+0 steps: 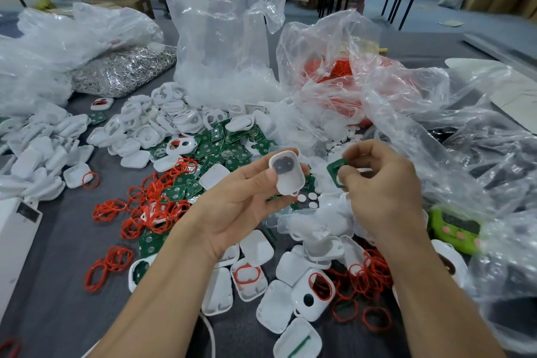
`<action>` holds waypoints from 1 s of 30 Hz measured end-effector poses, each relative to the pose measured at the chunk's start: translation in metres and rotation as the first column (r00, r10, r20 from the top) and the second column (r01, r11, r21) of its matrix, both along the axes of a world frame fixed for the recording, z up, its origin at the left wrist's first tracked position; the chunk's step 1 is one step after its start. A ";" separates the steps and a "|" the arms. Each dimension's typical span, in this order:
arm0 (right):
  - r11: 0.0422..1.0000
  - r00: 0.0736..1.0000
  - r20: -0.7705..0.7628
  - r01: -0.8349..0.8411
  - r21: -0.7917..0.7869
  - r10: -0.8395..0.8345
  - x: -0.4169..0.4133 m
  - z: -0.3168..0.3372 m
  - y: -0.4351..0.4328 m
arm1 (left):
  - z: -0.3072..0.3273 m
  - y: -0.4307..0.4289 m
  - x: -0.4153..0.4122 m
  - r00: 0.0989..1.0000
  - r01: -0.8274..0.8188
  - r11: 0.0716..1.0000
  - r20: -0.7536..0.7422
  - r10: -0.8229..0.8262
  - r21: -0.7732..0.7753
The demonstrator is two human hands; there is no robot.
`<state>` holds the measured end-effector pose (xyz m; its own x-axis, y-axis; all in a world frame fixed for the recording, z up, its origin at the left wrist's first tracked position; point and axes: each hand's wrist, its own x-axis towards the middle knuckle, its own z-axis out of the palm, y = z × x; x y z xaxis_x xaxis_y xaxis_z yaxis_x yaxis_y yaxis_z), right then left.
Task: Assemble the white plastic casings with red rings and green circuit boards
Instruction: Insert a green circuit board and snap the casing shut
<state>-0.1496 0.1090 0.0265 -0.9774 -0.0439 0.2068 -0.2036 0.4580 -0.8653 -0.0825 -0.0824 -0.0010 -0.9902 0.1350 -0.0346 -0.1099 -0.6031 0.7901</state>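
Observation:
My left hand (244, 201) holds a white plastic casing (286, 173) above the table, thumb on its rim, its hollow side with two dark openings facing me. Just to its right, my right hand (383, 183) pinches a small green circuit board (337, 169) between thumb and fingers, a short gap from the casing. Loose red rings (151, 206) lie scattered on the grey table under and left of my hands. More green boards (229, 145) are heaped behind the casing. White casings (276, 308) lie below my wrists, some with red rings fitted.
Big clear plastic bags (220, 38) stand behind the piles, one holding red rings (337, 73), another holding silver metal parts (122, 70). A green timer-like gadget (453, 228) sits at right under plastic film. A white box (14, 244) lies at the left edge.

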 end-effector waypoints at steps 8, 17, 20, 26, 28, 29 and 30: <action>0.864 0.968 0.084 -0.171 -0.474 0.238 0.004 0.012 -0.001 | 0.001 0.002 0.000 0.999 -0.005 0.999 0.052 0.007 -0.035; 0.876 0.947 -0.023 -0.307 -0.372 0.322 0.015 0.013 -0.008 | 0.000 0.005 0.000 0.997 0.028 0.995 0.076 -0.020 -0.100; 0.897 0.949 -0.034 -0.307 -0.317 0.312 0.017 0.015 -0.008 | 0.001 0.006 0.000 0.996 0.038 0.995 0.079 -0.031 -0.095; 0.898 0.921 -0.041 -0.387 -0.207 0.388 0.020 0.016 -0.010 | 0.001 0.007 0.000 0.995 0.070 0.990 0.074 -0.061 -0.121; 0.899 0.919 -0.029 -0.390 -0.201 0.393 0.020 0.017 -0.010 | 0.002 0.007 0.000 0.995 0.068 0.990 0.079 -0.058 -0.123; 0.897 0.919 -0.021 -0.390 -0.208 0.394 0.019 0.017 -0.010 | 0.002 0.007 0.000 0.995 0.068 0.990 0.079 -0.059 -0.125; 0.897 0.919 -0.014 -0.388 -0.212 0.394 0.019 0.017 -0.010 | 0.002 0.007 0.000 0.995 0.069 0.989 0.078 -0.059 -0.127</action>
